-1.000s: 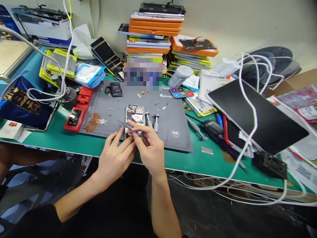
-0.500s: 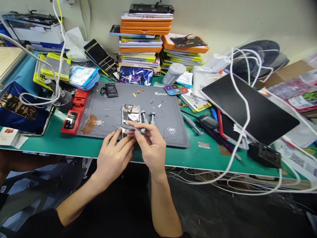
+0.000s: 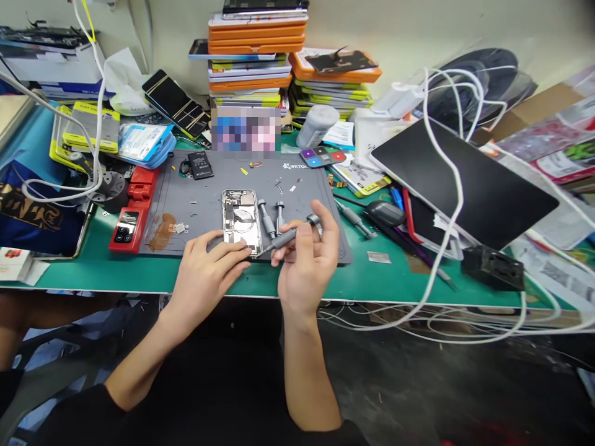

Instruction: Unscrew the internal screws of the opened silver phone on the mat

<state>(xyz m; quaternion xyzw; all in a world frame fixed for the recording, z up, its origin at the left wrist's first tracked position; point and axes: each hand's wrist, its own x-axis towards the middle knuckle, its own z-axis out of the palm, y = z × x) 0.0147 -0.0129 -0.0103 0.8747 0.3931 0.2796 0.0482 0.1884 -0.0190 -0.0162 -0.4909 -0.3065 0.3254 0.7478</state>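
Note:
An opened phone (image 3: 241, 214) lies on the grey work mat (image 3: 209, 201), its inner parts exposed. My left hand (image 3: 207, 266) holds it at the lower left, fingers laid along its side and across its bottom end. In my right hand (image 3: 307, 266) is a grey precision screwdriver (image 3: 283, 238), tilted with its tip pointing left at the phone's lower right corner. Whether the tip touches a screw is too small to tell. Two similar screwdrivers lie just right of the phone, one of them a grey screwdriver (image 3: 279, 215) with a round cap.
On the mat are a black battery (image 3: 201, 165) and several tiny parts. A red device (image 3: 127, 229) stands along the left edge. Behind are a blurred-out screen (image 3: 246, 130) and stacked orange boxes (image 3: 258, 43). White cables (image 3: 453, 167) and a black panel (image 3: 465, 183) crowd the right.
My right hand has swung the screwdriver round, so its tip now points down at the phone's bottom end instead of lying across it. The view has shifted slightly.

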